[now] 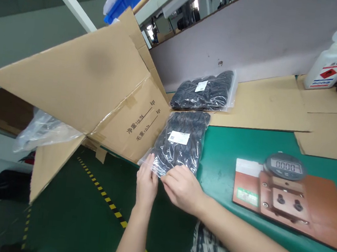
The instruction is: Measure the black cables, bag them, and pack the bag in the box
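A clear plastic bag [181, 141] full of small black rings, with a white label, lies on the green bench near its front edge. My left hand [146, 184] pinches the bag's near edge, fingers closed on the plastic. My right hand [182, 187] grips the same edge just to the right, fingers curled on it. A second, similar bag [204, 89] lies farther back on cardboard sheets.
A large open cardboard box [100, 86] with raised flaps stands at the left, a clear liner [44, 129] hanging from it. A digital gauge fixture [285, 182] sits at the right on the green mat [229, 144]. A white bottle [331, 63] stands at the back right.
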The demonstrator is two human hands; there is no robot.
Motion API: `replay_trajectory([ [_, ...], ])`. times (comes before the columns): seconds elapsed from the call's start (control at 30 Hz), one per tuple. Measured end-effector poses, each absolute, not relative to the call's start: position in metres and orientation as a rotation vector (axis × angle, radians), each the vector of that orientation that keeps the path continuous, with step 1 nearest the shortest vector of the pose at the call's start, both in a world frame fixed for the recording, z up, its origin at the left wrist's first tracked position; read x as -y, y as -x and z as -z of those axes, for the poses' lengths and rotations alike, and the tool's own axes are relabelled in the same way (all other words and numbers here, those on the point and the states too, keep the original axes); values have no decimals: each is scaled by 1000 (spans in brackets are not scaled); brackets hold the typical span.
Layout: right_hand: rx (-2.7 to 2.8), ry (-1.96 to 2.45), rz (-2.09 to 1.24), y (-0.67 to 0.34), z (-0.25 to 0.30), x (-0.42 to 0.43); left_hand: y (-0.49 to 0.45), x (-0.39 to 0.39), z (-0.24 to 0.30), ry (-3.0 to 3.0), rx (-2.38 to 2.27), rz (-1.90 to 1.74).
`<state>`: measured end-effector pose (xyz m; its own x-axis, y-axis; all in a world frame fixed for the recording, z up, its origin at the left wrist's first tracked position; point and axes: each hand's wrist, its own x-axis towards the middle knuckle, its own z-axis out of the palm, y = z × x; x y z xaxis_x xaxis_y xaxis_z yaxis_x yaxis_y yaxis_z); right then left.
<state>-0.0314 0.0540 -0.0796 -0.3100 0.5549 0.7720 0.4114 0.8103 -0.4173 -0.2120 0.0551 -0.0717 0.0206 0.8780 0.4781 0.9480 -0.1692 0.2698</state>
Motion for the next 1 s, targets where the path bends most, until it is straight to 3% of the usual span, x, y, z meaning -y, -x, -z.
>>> replay_trajectory([
  [1.0,2023,810,-223,27,79,-43,230,-55,80,2501,1867,553],
])
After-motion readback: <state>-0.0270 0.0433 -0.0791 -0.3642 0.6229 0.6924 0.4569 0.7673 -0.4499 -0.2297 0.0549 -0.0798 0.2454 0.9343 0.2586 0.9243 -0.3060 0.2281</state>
